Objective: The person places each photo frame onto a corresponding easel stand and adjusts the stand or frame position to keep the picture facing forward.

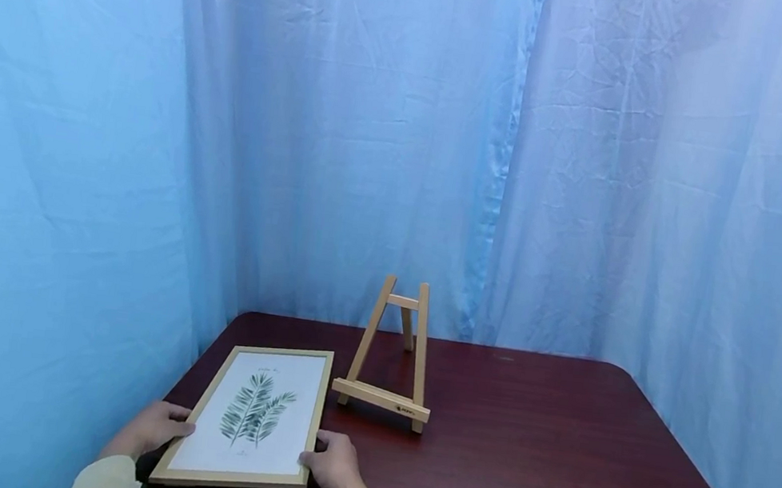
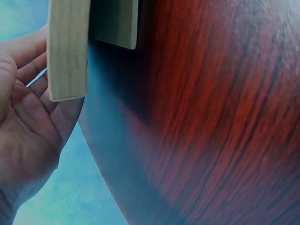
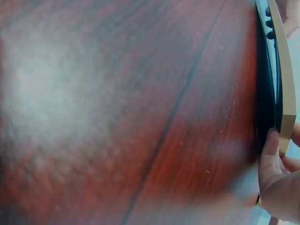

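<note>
A picture frame of pale wood, with green fern leaves printed on white, is held between my two hands at the table's left front. My left hand grips its left side, thumb on the front edge and fingers behind, and the left wrist view has the hand around the wooden edge. The right side is pinched by my right hand. In the right wrist view the frame's edge stands over the tabletop, the right hand at its near corner. A small wooden easel stands just right of the frame.
The dark red wooden table has rounded far corners and stretches to the right of the easel. Light blue curtains hang behind it and along both sides, close by the left hand.
</note>
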{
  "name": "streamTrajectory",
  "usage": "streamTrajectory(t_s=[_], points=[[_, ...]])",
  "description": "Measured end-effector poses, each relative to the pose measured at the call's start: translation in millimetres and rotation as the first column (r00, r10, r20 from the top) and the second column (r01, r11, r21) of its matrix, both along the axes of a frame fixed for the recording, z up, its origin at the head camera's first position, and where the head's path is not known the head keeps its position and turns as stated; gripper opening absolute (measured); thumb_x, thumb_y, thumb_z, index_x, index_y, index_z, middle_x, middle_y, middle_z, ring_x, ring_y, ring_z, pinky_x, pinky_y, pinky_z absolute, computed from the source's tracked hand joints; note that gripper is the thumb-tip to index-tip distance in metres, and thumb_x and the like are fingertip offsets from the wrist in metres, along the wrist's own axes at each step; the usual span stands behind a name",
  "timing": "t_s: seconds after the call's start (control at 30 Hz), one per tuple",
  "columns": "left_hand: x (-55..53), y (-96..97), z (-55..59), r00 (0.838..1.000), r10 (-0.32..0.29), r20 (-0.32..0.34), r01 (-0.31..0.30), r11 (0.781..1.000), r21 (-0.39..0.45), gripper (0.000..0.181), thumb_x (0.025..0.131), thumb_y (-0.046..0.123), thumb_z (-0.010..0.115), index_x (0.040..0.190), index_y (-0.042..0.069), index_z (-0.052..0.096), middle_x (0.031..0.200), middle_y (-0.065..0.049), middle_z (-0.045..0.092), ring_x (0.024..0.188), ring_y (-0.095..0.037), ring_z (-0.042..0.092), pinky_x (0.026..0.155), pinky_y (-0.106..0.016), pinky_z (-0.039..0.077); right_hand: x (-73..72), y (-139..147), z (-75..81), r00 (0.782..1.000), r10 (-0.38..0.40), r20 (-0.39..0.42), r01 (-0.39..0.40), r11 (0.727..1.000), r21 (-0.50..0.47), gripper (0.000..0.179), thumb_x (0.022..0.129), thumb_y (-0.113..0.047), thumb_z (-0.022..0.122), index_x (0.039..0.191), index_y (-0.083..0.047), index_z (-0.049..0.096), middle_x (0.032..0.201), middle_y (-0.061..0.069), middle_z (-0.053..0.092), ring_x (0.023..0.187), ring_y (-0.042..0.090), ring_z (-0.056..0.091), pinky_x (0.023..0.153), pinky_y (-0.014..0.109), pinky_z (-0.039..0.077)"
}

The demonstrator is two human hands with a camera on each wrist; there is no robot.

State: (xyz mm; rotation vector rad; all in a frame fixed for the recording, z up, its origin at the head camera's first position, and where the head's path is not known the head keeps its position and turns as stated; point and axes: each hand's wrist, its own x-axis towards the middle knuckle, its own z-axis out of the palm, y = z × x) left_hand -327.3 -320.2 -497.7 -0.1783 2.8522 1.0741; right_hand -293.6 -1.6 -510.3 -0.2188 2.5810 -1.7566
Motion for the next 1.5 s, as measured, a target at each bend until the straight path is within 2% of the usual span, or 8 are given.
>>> streamTrajectory(t_s=[0.13, 0.3, 0.53, 0.77, 1.0, 1.23, 1.5], points=[[-2.0, 0.4, -1.7, 1.0, 0.012, -0.007, -0.012, 0.998, 0.054, 0.043, 0.09, 0.007, 0.067, 0.121, -0.021, 0.057, 0.111, -0.033, 0.063, 0.1, -0.042, 0.062, 0.086, -0.053, 0.051, -2.3, 2, 3.4, 1.0, 0.003, 0.003, -0.003, 0.999, -0.041, 0.045, 0.08, 0.003, 0.073, 0.12, 0.017, 0.062, 0.105, 0.019, 0.07, 0.09, 0.019, 0.066, 0.078, 0.036, 0.056], [-6.3, -0.7, -1.3, 1.0, 0.008, -0.022, -0.006, 0.993, 0.12, 0.045, 0.091, 0.006, 0.066, 0.125, -0.021, 0.054, 0.113, -0.034, 0.062, 0.101, -0.042, 0.062, 0.086, -0.054, 0.051, -3.9, 3, 7.5, 1.0, 0.003, -0.009, -0.004, 0.996, -0.087, 0.046, 0.081, 0.005, 0.072, 0.123, 0.018, 0.06, 0.1, 0.017, 0.07, 0.083, 0.019, 0.068, 0.071, 0.033, 0.057], [-5.8, 2.3, 8.7, 0.998, 0.01, -0.06, -0.003, 0.993, 0.116, 0.048, 0.091, 0.006, 0.067, 0.129, -0.02, 0.052, 0.123, -0.037, 0.056, 0.111, -0.048, 0.056, 0.09, -0.056, 0.049, -7.3, 6, 12.4, 1.0, -0.011, -0.009, 0.011, 0.995, -0.099, 0.049, 0.081, 0.004, 0.073, 0.127, 0.015, 0.059, 0.113, 0.022, 0.068, 0.089, 0.02, 0.068, 0.074, 0.034, 0.057], [-3.5, 4.7, 18.4, 0.994, -0.01, -0.112, 0.023, 0.992, 0.122, 0.049, 0.091, 0.003, 0.066, 0.131, -0.02, 0.05, 0.124, -0.037, 0.055, 0.11, -0.045, 0.056, 0.091, -0.055, 0.049, -11.5, 8, 16.6, 1.0, -0.014, -0.022, 0.011, 0.995, -0.104, 0.048, 0.082, 0.003, 0.073, 0.128, 0.012, 0.06, 0.117, 0.02, 0.067, 0.093, 0.018, 0.067, 0.077, 0.032, 0.056], [-2.7, 9.3, 26.6, 0.994, 0.007, -0.112, 0.009, 0.99, 0.143, 0.051, 0.092, 0.002, 0.065, 0.135, -0.019, 0.047, 0.123, -0.035, 0.058, 0.101, -0.037, 0.061, 0.085, -0.051, 0.053, -13.0, 10, 20.3, 0.999, -0.017, -0.044, 0.011, 0.991, -0.133, 0.048, 0.083, 0.004, 0.072, 0.129, 0.01, 0.06, 0.115, 0.018, 0.068, 0.088, 0.016, 0.067, 0.074, 0.03, 0.055], [-2.9, 10.9, 31.5, 0.989, 0.006, -0.149, 0.025, 0.979, 0.204, 0.048, 0.092, -0.001, 0.063, 0.134, -0.019, 0.047, 0.117, -0.033, 0.06, 0.091, -0.029, 0.063, 0.076, -0.045, 0.057, -14.9, 12, 23.9, 0.996, -0.021, -0.085, 0.008, 0.988, -0.155, 0.049, 0.082, 0.007, 0.07, 0.13, 0.008, 0.061, 0.114, 0.018, 0.069, 0.086, 0.015, 0.066, 0.074, 0.027, 0.053], [-2.6, 13.2, 36.2, 0.985, 0.013, -0.175, 0.033, 0.966, 0.257, 0.051, 0.095, 0.0, 0.061, 0.139, -0.017, 0.043, 0.113, -0.03, 0.061, 0.085, -0.027, 0.064, 0.069, -0.043, 0.058, -15.3, 15, 28.0, 0.997, -0.023, -0.069, 0.007, 0.974, -0.225, 0.052, 0.082, 0.01, 0.069, 0.132, 0.008, 0.059, 0.119, 0.02, 0.067, 0.08, 0.016, 0.065, 0.071, 0.028, 0.055]])
